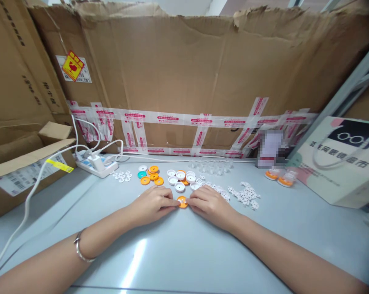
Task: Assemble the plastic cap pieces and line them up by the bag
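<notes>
An orange round plastic cap [182, 205] lies on the table between my hands, with small white parts showing inside its rim. From the left, the fingertips of my left hand [155, 203] are pinched together at its edge. My right hand [210, 204] pinches the opposite edge in the same way. Just beyond are several white round caps [180, 187], some partly behind my right hand, and several orange caps [145, 181] with one green cap [142, 174]. White gear-like pieces [245, 194] lie to the right of my right hand. The fingertips hide part of what they grip.
Small white pieces [122, 176] lie near a power strip [97, 165] with white cables. Clear plastic parts [211, 167] stand at the back. Two orange-based assemblies [287, 178] sit beside a paper bag [337, 163]. Cardboard boxes [172, 69] wall off the rear, another stands left.
</notes>
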Demonstrator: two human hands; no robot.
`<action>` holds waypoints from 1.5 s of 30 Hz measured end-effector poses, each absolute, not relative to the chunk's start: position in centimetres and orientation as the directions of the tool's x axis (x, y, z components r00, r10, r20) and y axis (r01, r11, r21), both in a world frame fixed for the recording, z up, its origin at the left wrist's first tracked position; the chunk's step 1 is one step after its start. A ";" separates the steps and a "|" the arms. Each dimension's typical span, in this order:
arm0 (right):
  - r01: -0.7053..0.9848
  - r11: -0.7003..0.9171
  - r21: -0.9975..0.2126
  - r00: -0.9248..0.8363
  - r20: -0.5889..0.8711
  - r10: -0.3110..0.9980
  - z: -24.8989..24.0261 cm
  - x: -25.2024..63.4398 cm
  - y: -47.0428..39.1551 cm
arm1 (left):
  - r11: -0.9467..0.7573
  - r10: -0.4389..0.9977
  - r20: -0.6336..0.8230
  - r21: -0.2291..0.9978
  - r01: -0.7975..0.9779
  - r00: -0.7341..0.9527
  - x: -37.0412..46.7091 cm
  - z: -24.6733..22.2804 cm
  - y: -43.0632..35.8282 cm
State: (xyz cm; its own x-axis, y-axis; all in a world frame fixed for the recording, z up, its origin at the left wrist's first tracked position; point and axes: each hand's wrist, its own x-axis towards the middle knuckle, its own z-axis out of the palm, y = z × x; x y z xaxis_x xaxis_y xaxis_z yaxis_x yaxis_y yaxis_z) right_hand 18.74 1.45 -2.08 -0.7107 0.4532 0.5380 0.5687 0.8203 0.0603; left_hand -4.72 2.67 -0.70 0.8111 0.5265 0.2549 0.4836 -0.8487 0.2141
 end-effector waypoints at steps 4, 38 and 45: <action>0.563 0.821 0.099 -0.726 0.534 0.434 -2.0 18.6 1.4 | -0.854 0.519 0.268 0.198 0.480 0.812 -4.7 -0.7 2.5; 0.595 0.804 -0.014 -0.713 0.453 0.535 -2.1 18.7 1.3 | -0.871 0.490 0.328 0.202 0.447 0.808 -4.7 -0.8 2.5; 0.570 0.775 -0.274 -0.543 0.582 0.605 -1.8 18.7 1.3 | -0.856 0.517 0.405 0.256 0.450 0.754 -4.5 -0.5 2.5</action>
State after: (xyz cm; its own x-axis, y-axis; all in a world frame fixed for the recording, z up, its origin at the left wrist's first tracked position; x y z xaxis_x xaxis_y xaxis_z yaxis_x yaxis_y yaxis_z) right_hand 18.68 1.31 -1.81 -0.5428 0.6050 0.5824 0.5698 0.7748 -0.2738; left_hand -4.53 2.53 -0.46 0.7540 0.5173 0.4047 0.4496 -0.8557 0.2561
